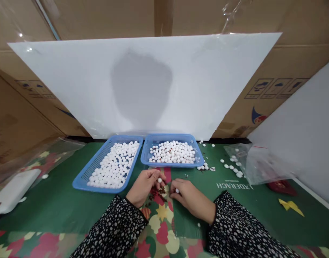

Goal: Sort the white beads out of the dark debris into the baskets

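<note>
My left hand [146,184] pinches a white ball [159,180] between its fingertips, over a small scatter of dark red-brown bits [159,193] on the patterned cover. Close by on the right, my right hand [186,196] has its fingers curled round another white ball [177,191]. Beyond the hands lies a blue basket [172,165] with many white balls and some reddish bits among them. A second blue basket [82,182], set at a slant on the left, holds more white balls in a loose layer.
Loose white balls [231,167] and a clear plastic bag [261,165] lie at the right, with a yellow ribbon [291,206] nearer. A white object [15,190] rests far left. Cardboard and a white board [194,86] stand behind the green table cover [54,211].
</note>
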